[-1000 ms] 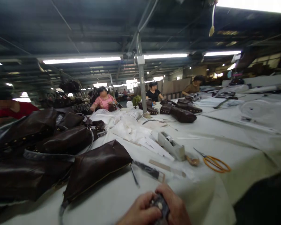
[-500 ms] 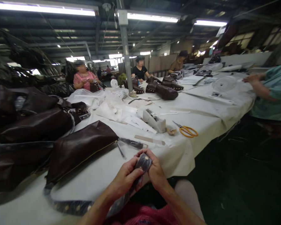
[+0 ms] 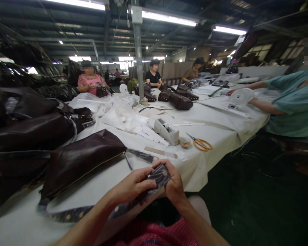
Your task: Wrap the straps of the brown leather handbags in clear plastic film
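Both my hands hold the end of a dark studded strap (image 3: 159,176) just off the table's near edge. My left hand (image 3: 131,186) pinches it from the left and my right hand (image 3: 173,181) grips the end from the right. The strap runs back to the left along the white table (image 3: 100,191) to a dark brown leather bag (image 3: 82,160) lying flat close by.
More brown bags (image 3: 33,130) are piled at the left. A tape dispenser (image 3: 166,131), orange scissors (image 3: 202,144) and white paper pieces (image 3: 133,119) lie further out. A person in a teal top (image 3: 292,106) works at the right; other people sit far down the table.
The view has dropped and turned right, bringing my hands and the strap fully into sight. The person in teal has come into view at the right and now reaches over the table.
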Demonstrator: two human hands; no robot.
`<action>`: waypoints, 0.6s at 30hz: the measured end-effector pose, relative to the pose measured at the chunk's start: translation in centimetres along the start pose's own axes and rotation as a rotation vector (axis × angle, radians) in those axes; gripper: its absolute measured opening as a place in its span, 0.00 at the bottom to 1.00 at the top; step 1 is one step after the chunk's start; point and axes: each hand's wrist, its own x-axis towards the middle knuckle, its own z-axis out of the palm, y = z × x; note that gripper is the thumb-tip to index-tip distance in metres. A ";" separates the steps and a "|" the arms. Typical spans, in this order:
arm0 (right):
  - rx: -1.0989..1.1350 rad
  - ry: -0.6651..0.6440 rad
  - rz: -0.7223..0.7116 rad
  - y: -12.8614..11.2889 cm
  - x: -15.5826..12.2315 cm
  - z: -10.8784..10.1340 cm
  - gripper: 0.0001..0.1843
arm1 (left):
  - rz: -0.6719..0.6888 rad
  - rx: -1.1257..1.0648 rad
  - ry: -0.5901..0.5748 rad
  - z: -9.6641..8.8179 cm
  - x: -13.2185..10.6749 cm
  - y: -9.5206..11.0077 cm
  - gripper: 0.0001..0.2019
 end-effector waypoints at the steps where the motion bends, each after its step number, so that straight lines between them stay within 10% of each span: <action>1: 0.108 0.014 0.074 0.1 -0.1 0.3 0.10 | 0.007 0.026 -0.013 -0.2 0.0 -0.1 0.08; 7: 0.483 0.103 0.285 1.2 -0.3 1.6 0.08 | 0.035 0.072 -0.010 0.0 0.3 -1.3 0.11; 14: -0.567 -0.165 -0.566 2.0 1.3 -1.7 0.17 | 0.064 0.121 0.064 0.5 1.1 -1.4 0.12; 18: -0.640 -0.162 -0.585 1.1 1.8 -2.4 0.12 | -0.013 -0.014 0.004 0.3 1.3 -0.7 0.10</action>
